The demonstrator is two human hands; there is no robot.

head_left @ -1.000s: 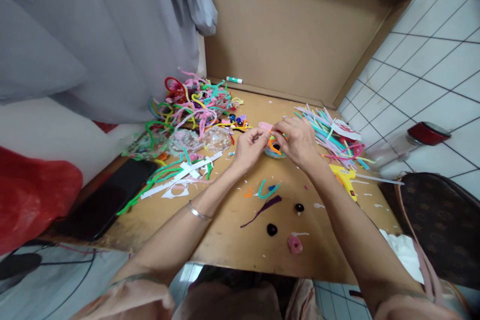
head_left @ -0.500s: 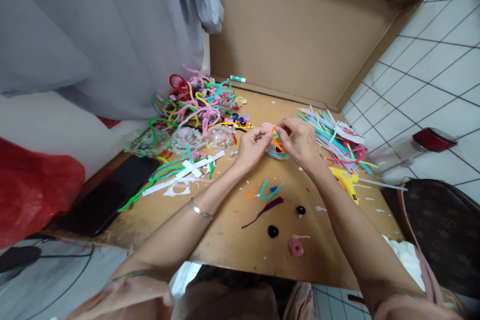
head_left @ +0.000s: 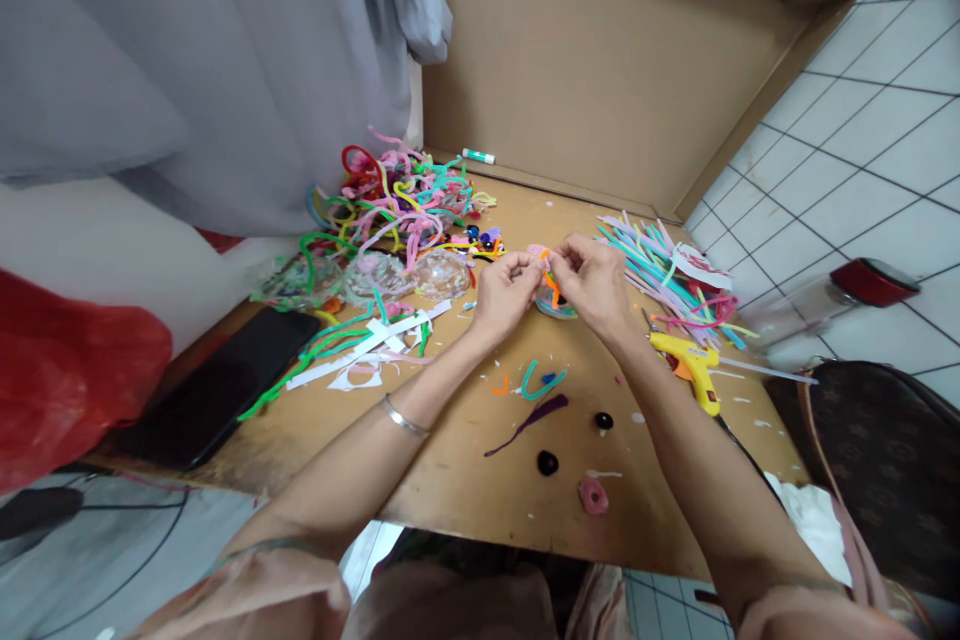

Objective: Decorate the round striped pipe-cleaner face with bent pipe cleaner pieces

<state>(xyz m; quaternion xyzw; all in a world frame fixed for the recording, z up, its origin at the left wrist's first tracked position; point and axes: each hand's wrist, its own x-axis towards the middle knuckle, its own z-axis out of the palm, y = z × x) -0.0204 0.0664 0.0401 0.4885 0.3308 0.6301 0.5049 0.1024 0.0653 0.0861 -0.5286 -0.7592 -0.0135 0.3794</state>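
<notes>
Both my hands meet over the middle of the table, fingertips pinched around an orange pipe cleaner [head_left: 553, 290]. My left hand [head_left: 511, 292] is closed on its left part, and my right hand [head_left: 592, 282] pinches it from the right. A bit of pink fuzzy material [head_left: 535, 250] shows just behind the fingertips; whether it is joined to the orange piece I cannot tell. Below the fingers sits a clear round plastic piece [head_left: 555, 308] with coloured strands in it, partly hidden by my hands.
Left stand a heap of pipe cleaners [head_left: 405, 200], clear plastic shells [head_left: 441, 274], paper strips [head_left: 375, 345] and a black phone [head_left: 225, 390]. Right lie straight pipe cleaners [head_left: 645, 265], a yellow glue gun [head_left: 694, 365], a bottle [head_left: 825, 300] and a brown bag [head_left: 877, 460]. Black knobs [head_left: 547, 462] lie in front.
My right hand and forearm have shifted slightly left, so more of the glue gun shows. The orange pipe cleaner has changed angle a little between my fingers. My left hand has barely moved.
</notes>
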